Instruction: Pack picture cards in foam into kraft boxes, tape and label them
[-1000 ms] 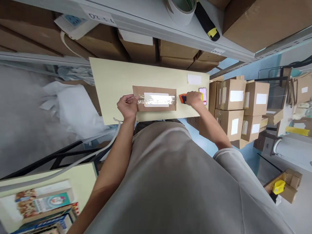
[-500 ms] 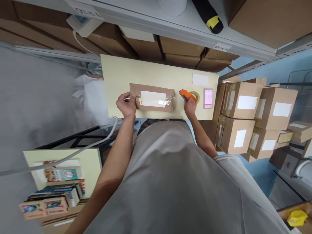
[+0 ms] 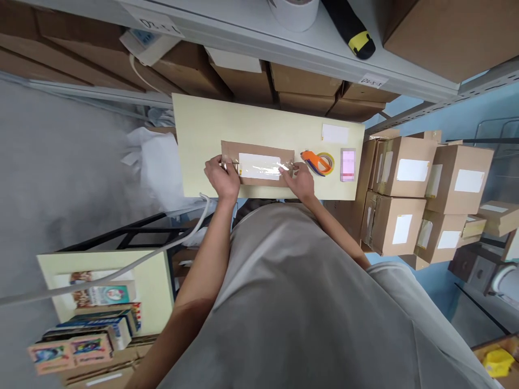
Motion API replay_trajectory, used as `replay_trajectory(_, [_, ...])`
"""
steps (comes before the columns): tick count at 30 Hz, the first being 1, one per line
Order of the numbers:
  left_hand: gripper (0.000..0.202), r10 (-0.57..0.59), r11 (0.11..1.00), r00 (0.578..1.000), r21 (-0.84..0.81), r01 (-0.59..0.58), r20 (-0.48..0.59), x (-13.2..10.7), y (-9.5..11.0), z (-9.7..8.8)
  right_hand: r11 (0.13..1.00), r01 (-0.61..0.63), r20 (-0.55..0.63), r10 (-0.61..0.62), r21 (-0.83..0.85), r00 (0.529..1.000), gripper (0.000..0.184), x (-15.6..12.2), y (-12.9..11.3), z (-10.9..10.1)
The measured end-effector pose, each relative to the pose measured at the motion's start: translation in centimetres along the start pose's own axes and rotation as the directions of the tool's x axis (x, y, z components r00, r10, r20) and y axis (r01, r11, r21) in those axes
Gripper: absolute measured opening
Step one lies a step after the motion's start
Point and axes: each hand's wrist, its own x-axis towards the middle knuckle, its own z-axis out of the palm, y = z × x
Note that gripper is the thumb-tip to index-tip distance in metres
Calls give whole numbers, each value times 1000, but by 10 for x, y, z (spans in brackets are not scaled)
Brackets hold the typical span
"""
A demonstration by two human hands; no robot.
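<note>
A flat brown cardboard box (image 3: 259, 147) lies on the pale yellow tabletop (image 3: 203, 116), with a white label (image 3: 259, 165) on its top and shiny clear tape across it. My left hand (image 3: 224, 178) grips its left end, thumb on top and fingers curled round the edge. At the right end, my right hand (image 3: 300, 181) is closed on the box, its thumb reaching onto the tape near the label. Just beyond my right hand, an orange tape dispenser (image 3: 318, 163) with a yellow roll rests on the tabletop, touched by neither hand.
A white paper (image 3: 335, 133) and a pink-screened phone (image 3: 347, 165) lie at the right. Labelled boxes (image 3: 409, 167) are stacked beyond the table. A grey shelf (image 3: 243, 38) overhangs the back, holding a black-yellow handled tool (image 3: 352, 32). A grey cable (image 3: 174, 237) hangs at the left.
My right hand has let go of the tape dispenser, leaving it on the tabletop, and moved left onto the box's right end. My left hand stays at the left end.
</note>
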Motion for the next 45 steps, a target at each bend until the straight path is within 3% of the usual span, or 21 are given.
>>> replay_trajectory(5, [53,56,998,995,15,-58,78,-2,5,-3,995,-81,-26,80,-65,996,59,13,-6,16])
replay_trajectory(10, [25,7,999,995,-43,-2,101,16,-6,-13,998,21,-62,-18,56,998,47,12,2,4])
replay_trajectory(17, [30,91,979,980,-199,-54,178,24,-11,-41,990,142,-129,-141,-6,982,63,-3,-18,-15])
replay_trajectory(21, [39,121,939,980,-339,-60,160,36,-13,-49,978,208,-198,-209,-28,958,58,-3,-41,-17])
replay_trajectory(27, [43,25,962,979,-273,32,204,38,-38,-44,998,-4,-140,-5,-61,990,43,-10,-54,11])
replay_trajectory(30, [47,-76,959,966,-246,139,248,29,-54,-40,992,-103,-112,95,-74,989,34,-24,-51,30])
replay_trajectory(34, [53,-119,955,948,-228,191,295,23,-66,-36,983,-162,-133,150,-84,980,32,-33,-48,50])
replay_trajectory(41, [73,-160,944,938,-231,236,307,37,-70,-27,993,-71,-27,69,-97,997,25,-3,-46,70])
replay_trajectory(45, [86,-241,891,936,-323,319,258,33,-76,-18,982,48,2,-49,-182,999,36,12,-33,54])
